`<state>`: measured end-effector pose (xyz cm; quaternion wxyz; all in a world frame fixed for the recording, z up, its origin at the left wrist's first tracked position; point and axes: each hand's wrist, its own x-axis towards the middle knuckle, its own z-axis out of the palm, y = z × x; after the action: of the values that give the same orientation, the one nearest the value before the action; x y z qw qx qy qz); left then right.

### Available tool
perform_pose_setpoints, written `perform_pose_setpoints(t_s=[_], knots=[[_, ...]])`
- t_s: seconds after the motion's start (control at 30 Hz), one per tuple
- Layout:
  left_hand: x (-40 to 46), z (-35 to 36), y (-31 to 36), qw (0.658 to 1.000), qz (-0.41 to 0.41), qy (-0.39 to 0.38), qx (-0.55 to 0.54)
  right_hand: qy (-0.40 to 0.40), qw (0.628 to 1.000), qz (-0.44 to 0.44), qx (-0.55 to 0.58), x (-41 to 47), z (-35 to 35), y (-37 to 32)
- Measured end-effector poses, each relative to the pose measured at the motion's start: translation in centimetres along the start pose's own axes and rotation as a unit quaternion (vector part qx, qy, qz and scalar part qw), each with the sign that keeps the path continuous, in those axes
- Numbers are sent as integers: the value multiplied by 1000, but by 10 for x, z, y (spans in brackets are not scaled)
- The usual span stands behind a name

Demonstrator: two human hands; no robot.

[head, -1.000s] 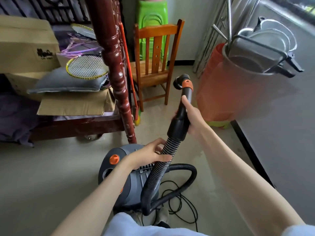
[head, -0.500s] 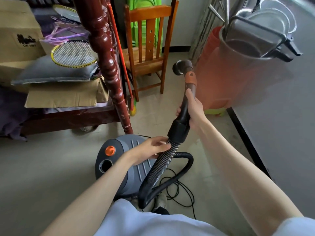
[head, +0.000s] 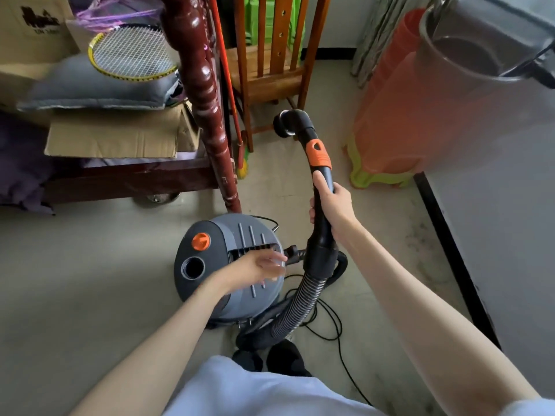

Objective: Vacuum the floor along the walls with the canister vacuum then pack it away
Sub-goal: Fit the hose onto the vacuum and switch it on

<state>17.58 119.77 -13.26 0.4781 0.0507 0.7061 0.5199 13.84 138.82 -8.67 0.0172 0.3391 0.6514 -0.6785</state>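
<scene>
A grey canister vacuum [head: 210,283] with an orange knob and a round open port stands on the floor in front of my feet. Its black ribbed hose [head: 297,307] loops up from its right side into a curved black handle with an orange slider [head: 319,151]. My right hand [head: 333,205] grips that handle just below the slider. My left hand [head: 258,267] is blurred and hovers over the canister's top grille with fingers loosely spread, holding nothing. A black power cord [head: 330,325] lies coiled on the floor beside the canister.
A dark red bed post [head: 207,94] and bed frame piled with cardboard, a cushion and a racket stand at left. A wooden chair [head: 270,64] is behind. Orange bins [head: 399,121] on a green stool sit right, by a grey wall with a black skirting strip [head: 450,250].
My left hand has let go of the ribbed hose and moved over the canister top. The handle has swung further from the canister, and my view has tipped downward.
</scene>
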Motion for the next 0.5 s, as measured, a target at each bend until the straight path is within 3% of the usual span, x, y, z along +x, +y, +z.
perform_pose_setpoints(t_s=[0.1,0.2,0.33,0.5], knots=[[5,-17,-35,989,-15,144,22,-37,999,4,2,4,12,22],[10,-39,-81,955,-59,259,132,-47,998,26,18,9,27,49],[17,-71,-131,914,-40,343,213,-37,998,50,28,19,50,91],[39,-111,-160,887,-30,407,217,-13,995,83,54,31,74,131]])
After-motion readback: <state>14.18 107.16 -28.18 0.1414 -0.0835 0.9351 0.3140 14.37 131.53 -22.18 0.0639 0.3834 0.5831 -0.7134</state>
